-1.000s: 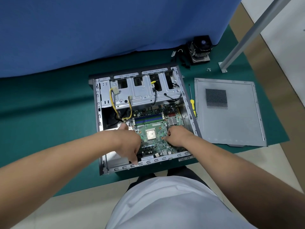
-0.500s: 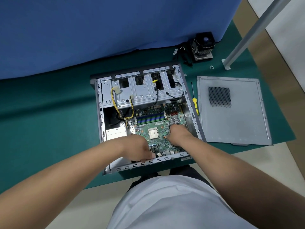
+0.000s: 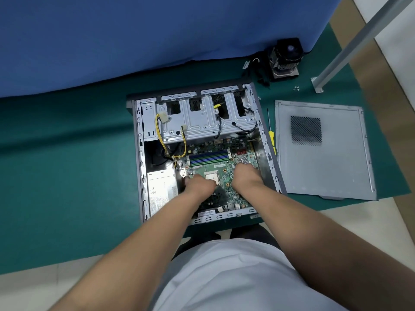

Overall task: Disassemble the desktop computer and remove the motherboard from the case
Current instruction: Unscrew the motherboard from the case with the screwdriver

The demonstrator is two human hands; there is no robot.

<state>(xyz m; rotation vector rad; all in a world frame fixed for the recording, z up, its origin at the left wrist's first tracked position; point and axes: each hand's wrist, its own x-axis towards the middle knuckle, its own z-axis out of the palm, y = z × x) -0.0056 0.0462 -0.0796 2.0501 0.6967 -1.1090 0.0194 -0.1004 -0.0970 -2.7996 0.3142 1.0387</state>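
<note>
The motherboard lies flat inside the open case, and we see both hands down on it: the left hand at the board's left edge, the right hand over its right side. Fingers on both curl downward out of sight, so we cannot tell whether either grips the board or only presses on it. Left of the left hand sits the power supply; beyond it, yellow cables loop under the drive cage. Right of the right hand, outside the case wall, lie a yellow-handled screwdriver and the detached side panel. Farther off stands a cooler fan. Everything rests on a green mat, a blue cloth behind, pale floor nearer us.
</note>
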